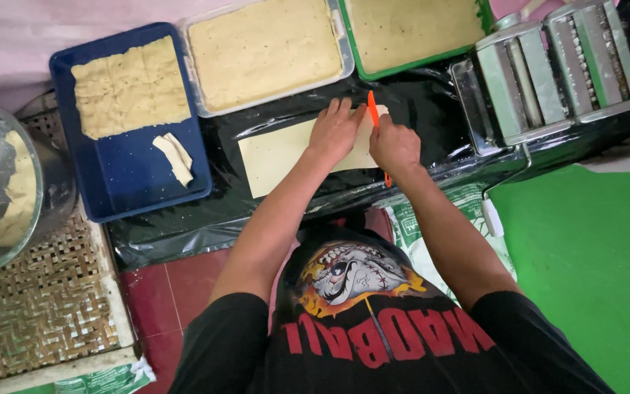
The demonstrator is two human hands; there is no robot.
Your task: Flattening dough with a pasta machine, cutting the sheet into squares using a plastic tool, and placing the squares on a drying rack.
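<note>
The left hand (335,131) lies flat with fingers spread on the dough sheet (278,155), which rests on the black plastic (417,109) in the middle; the right hand (395,144) is closed around an orange cutter (373,109) at the sheet's right end. On the left stands a blue tray (122,186) with dough pieces; at far right stands a metal pasta roller (548,66).

This looks like a home kitchen floor set up for making dough goods. Black plastic sheet (417,109) covers the work spot over red tiles (176,284). Trays of dough (264,51) sit at twelve o'clock, a pasta roller (548,66) at two, a woven mat (38,306) at eight.
</note>
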